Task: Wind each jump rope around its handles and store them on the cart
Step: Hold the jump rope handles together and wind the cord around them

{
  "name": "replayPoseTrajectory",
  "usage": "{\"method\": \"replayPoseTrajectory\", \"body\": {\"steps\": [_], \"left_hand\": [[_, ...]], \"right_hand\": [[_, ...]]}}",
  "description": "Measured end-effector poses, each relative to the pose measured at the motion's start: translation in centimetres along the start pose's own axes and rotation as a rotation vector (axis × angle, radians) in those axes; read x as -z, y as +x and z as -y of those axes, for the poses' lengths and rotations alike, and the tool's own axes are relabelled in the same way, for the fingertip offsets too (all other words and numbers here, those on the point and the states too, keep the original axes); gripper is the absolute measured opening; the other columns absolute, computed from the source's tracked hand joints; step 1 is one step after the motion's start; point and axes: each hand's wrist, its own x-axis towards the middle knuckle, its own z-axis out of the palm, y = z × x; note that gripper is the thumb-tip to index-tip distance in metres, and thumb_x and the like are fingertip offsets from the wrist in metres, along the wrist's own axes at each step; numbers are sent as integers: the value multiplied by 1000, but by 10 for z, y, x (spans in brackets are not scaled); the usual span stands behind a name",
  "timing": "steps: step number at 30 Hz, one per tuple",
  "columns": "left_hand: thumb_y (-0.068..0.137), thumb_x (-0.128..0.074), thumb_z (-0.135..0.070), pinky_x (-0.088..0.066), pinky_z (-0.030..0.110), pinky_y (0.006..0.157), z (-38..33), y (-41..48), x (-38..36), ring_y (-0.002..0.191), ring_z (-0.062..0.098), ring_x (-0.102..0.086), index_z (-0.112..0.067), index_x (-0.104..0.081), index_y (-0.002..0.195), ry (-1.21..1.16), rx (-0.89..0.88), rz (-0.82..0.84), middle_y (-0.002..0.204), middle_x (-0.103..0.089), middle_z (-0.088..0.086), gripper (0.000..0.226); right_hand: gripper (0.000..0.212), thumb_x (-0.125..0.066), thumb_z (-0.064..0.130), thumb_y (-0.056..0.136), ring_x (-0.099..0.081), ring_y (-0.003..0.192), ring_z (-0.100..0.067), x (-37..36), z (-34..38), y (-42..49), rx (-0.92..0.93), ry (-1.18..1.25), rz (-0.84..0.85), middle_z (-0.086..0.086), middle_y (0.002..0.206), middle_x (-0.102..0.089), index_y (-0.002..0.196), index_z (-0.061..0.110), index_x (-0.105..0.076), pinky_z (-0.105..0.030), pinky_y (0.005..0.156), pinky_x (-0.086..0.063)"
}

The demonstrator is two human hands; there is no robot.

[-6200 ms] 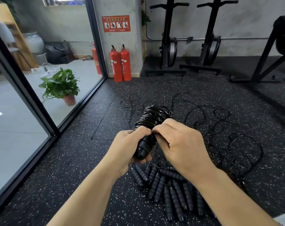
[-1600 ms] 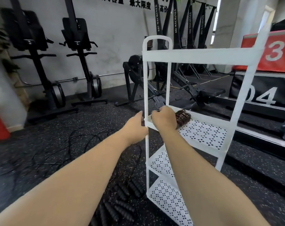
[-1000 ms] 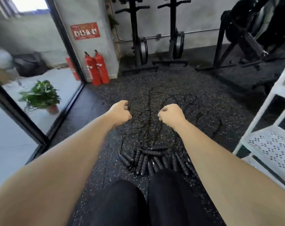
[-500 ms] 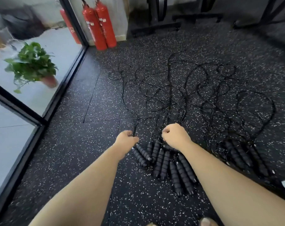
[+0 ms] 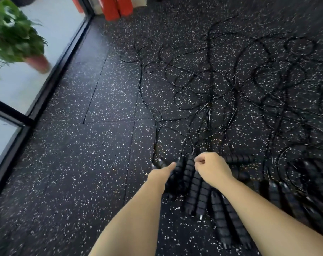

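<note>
Several black ribbed jump rope handles (image 5: 195,196) lie side by side on the speckled rubber floor, and their thin black ropes (image 5: 210,93) spread away from me in a tangle. My left hand (image 5: 159,175) is down on the left handles, thumb stretched out, fingers curled under around one handle. My right hand (image 5: 211,168) sits over the handles' top ends, with finger and thumb pinching where the cords leave them. The cart is out of view.
A second bunch of handles (image 5: 286,194) lies at the right with its own looped cords. A potted plant (image 5: 14,36) stands behind the glass door frame (image 5: 51,76) on the left. Red fire extinguishers (image 5: 118,6) stand at the top.
The wound rope was left on the white cart's shelf. I turned back to the floor pile, and both hands came down onto the handles, closer than half a second ago.
</note>
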Motion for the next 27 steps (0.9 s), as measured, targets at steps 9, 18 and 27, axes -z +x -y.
{"method": "replayPoseTrajectory", "body": {"steps": [9,18,27], "left_hand": [[77,-71,-41,-44,42,101,27,9,24,127,28,-44,-10,-39,135,631,-150,-271,133,-47,8,73],[84,-72,-43,-44,40,98,42,19,33,130,28,-38,-6,-33,135,849,-325,-295,138,-38,11,73],[76,-66,-46,-53,41,89,28,-45,97,101,29,-58,-2,-43,126,521,-223,-329,115,-51,10,71]], "right_hand": [[23,-50,21,91,-63,95,-18,-10,-5,7,-13,16,11,8,94,-71,103,28,-68,-37,85,-52],[21,-51,21,92,-64,89,-16,-11,4,1,33,1,18,10,91,-70,101,28,-68,-37,83,-53],[19,-49,23,89,-65,84,-17,35,47,-38,92,-106,45,10,86,-69,94,30,-66,-36,80,-54]]}}
